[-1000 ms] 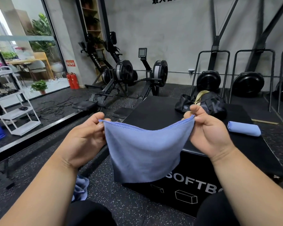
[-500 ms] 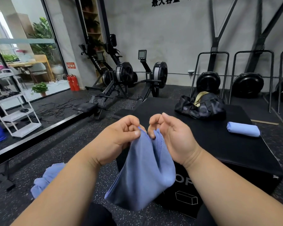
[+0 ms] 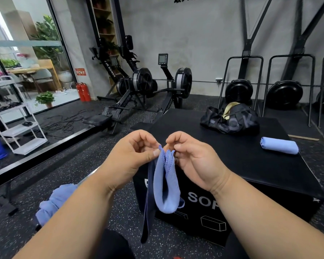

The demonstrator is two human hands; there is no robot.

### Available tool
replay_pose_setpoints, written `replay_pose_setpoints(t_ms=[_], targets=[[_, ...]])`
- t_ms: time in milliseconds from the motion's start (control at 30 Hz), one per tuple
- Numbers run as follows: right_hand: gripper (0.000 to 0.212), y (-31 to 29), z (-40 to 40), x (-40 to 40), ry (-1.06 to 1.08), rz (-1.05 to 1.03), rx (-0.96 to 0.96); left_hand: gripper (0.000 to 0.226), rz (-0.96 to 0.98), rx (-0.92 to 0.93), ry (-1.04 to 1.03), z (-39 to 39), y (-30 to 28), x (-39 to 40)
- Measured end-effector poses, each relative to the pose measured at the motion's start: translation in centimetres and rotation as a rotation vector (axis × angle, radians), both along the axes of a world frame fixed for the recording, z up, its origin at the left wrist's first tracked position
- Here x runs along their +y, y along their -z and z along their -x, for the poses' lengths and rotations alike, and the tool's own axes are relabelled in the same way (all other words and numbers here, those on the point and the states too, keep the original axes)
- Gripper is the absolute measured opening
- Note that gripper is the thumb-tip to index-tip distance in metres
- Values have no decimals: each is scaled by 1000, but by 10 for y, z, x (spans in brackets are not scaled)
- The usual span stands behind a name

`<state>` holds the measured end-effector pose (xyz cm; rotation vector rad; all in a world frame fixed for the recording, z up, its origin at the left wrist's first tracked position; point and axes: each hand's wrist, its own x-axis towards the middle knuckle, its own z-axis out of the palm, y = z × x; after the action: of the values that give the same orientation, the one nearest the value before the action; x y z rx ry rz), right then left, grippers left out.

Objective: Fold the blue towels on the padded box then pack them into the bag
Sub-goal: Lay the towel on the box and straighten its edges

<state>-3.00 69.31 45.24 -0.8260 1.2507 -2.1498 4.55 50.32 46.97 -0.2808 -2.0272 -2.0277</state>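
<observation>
A blue towel (image 3: 165, 186) hangs doubled over in front of the black padded box (image 3: 251, 165), its top corners brought together. My left hand (image 3: 133, 156) pinches one top corner and my right hand (image 3: 191, 157) pinches the other, the two hands almost touching. A folded blue towel (image 3: 279, 145) lies on the box top at the right. The black bag (image 3: 232, 121) sits open at the far side of the box. More blue towels (image 3: 54, 200) lie crumpled on the floor to my lower left, partly hidden by my left forearm.
Rowing machines (image 3: 144, 86) stand behind the box on the speckled rubber floor. A white shelf cart (image 3: 17, 118) is at the far left by the glass wall. Black fan units in metal frames (image 3: 239, 90) line the back wall at the right.
My hands have come together from wide apart, folding the spread towel in half so it now hangs narrow and doubled. The view has dipped slightly.
</observation>
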Motion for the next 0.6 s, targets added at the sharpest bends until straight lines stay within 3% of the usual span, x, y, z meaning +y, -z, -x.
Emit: replay_pose_setpoints(t_ms=[400, 600], targets=[[19, 8, -10, -5, 65, -7, 38, 46, -283, -49, 106, -2, 21, -2], [20, 12, -13, -11, 150, -16, 52, 48, -292, -70, 85, -4, 24, 0]])
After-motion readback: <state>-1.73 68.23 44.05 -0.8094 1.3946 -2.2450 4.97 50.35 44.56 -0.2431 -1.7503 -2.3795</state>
